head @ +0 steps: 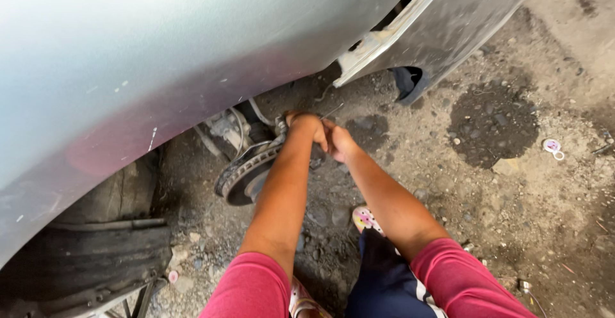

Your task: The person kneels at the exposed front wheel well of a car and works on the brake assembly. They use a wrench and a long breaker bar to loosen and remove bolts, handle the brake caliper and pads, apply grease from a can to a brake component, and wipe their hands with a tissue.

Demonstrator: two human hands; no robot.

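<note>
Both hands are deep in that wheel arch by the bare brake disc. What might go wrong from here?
1. The left hand and right hand work close together by the brake disc; a slip might scrape knuckles on its edge.
2. The car body hangs over both arms, and no support shows.
3. Loose gravel may shift underfoot.

Brake disc [246,174] under car body [160,49]; both hands just right of disc; tyre [90,254] lower left.
</note>
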